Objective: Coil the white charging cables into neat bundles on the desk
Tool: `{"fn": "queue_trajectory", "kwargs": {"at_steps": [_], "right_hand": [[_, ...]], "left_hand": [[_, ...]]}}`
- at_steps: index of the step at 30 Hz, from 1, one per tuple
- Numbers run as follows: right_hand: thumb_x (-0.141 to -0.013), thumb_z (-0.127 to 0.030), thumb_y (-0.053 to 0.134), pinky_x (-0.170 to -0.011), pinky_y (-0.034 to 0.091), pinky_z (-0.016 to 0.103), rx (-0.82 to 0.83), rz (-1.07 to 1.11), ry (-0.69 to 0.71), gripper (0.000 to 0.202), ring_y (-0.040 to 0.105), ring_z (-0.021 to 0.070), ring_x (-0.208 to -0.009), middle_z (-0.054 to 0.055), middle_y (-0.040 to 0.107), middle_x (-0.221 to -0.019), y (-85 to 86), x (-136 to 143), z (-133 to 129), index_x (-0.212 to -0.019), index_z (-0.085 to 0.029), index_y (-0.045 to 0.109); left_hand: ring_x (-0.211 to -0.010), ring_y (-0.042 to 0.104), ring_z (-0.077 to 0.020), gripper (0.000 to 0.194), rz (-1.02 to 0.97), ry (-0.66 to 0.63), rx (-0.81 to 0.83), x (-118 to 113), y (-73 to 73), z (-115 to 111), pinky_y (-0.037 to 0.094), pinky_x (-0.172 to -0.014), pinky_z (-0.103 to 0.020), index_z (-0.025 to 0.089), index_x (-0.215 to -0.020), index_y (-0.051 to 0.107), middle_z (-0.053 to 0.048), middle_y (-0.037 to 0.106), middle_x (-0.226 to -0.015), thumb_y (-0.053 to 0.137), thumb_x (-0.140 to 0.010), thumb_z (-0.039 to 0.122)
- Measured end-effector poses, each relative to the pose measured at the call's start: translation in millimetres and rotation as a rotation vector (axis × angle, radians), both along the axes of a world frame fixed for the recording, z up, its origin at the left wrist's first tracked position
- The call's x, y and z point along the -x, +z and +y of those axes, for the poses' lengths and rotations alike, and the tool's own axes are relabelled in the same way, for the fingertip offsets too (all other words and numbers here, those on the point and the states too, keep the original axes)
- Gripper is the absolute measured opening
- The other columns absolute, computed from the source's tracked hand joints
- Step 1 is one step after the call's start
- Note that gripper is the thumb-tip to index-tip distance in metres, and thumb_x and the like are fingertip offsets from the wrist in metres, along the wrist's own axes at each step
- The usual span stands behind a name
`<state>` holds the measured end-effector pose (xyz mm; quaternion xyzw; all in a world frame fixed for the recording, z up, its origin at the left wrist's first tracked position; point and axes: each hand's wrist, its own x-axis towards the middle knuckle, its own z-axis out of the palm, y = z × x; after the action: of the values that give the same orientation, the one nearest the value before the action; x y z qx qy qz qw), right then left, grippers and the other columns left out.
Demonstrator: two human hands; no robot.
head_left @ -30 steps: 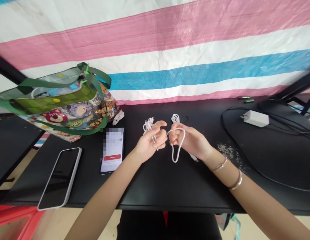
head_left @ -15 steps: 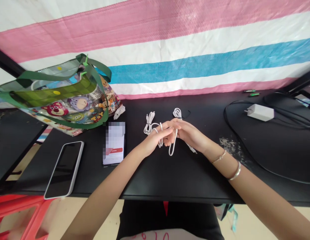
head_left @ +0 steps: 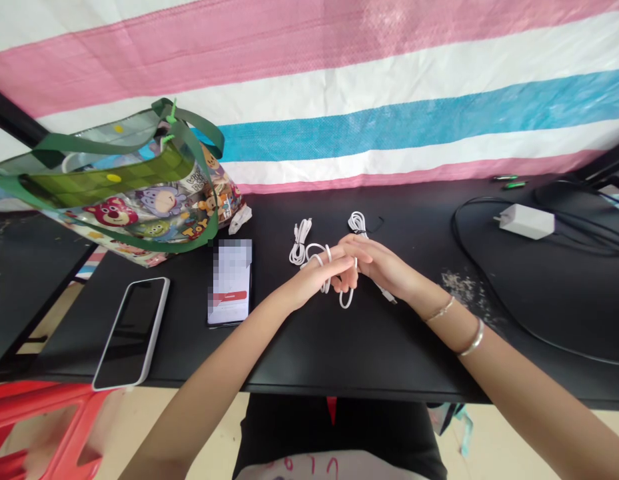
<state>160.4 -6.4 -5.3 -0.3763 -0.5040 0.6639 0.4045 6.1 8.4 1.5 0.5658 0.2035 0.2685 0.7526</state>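
Note:
A white charging cable [head_left: 326, 288] is looped around the fingers of my left hand [head_left: 314, 280], which is closed on it. My right hand [head_left: 384, 265] meets the left at the fingertips and grips the same cable; its fingers are partly hidden. A short loop of cable hangs below the touching fingers. One connector end [head_left: 388, 295] shows under my right hand. Just behind the hands lie a bundled white cable [head_left: 300, 241] on the left and another coiled white cable [head_left: 358, 222] with a black tie on the right.
On the black table [head_left: 299, 353], a lit phone [head_left: 230, 283], a white-edged dark phone [head_left: 132, 333] and a cartoon-print bag [head_left: 154, 207] lie left. A white power adapter [head_left: 527, 221], black cord [head_left: 482, 287] and pale crumbs [head_left: 462, 287] are right. A red stool [head_left: 64, 427] stands lower left.
The cable loop hanging below my fingers has become shorter. Both hands keep nearly the same place, while the whole view has shifted slightly.

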Motion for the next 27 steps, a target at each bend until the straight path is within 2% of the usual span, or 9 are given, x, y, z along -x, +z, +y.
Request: {"fn": "queue_trajectory", "kwargs": {"at_steps": [11, 19, 24, 27], "right_hand": [[-0.086, -0.038, 0.049, -0.054, 0.048, 0.026, 0.017, -0.012, -0.019, 0.021, 0.062, 0.0131, -0.054, -0.003, 0.06, -0.061, 2.4, 0.8, -2.1, -0.08, -0.019, 0.052], [-0.088, -0.039, 0.049, -0.042, 0.045, 0.023, 0.0, -0.077, -0.048, 0.022, 0.06, 0.0126, -0.044, -0.004, 0.06, -0.056, 0.8, 1.0, -2.4, -0.082, -0.019, 0.054], [-0.088, -0.039, 0.048, -0.041, 0.046, 0.024, 0.021, -0.066, -0.027, 0.021, 0.062, 0.0145, -0.045, -0.003, 0.062, -0.055, 1.1, 0.7, -2.5, -0.083, -0.02, 0.055], [-0.088, -0.041, 0.048, -0.044, 0.048, 0.025, 0.025, -0.072, -0.02, 0.022, 0.064, 0.0157, -0.047, -0.003, 0.062, -0.056, 1.7, 0.7, -2.8, -0.083, -0.02, 0.055]], "left_hand": [[-0.051, 0.046, -0.009, 0.025, 0.017, 0.003, -0.023, 0.2, 1.1, 0.0, 0.034, -0.05, -0.021, 0.019, -0.087, 0.066, 0.003, 0.053, -0.055, 0.056, -0.082, 0.041], [-0.057, 0.05, -0.0088, 0.024, 0.247, -0.141, -0.234, 2.3, 5.2, -2.8, 0.039, -0.057, -0.021, 0.018, -0.098, 0.064, 0.003, 0.055, -0.063, 0.047, -0.09, 0.033], [-0.059, 0.051, -0.0086, 0.026, 0.289, -0.159, -0.278, 1.9, 7.6, -3.8, 0.041, -0.061, -0.021, 0.018, -0.101, 0.062, 0.003, 0.055, -0.065, 0.039, -0.093, 0.028], [-0.059, 0.05, -0.0088, 0.031, 0.276, -0.153, -0.286, 1.7, 7.3, -3.8, 0.041, -0.06, -0.021, 0.017, -0.1, 0.063, 0.002, 0.054, -0.065, 0.035, -0.094, 0.03]]}}
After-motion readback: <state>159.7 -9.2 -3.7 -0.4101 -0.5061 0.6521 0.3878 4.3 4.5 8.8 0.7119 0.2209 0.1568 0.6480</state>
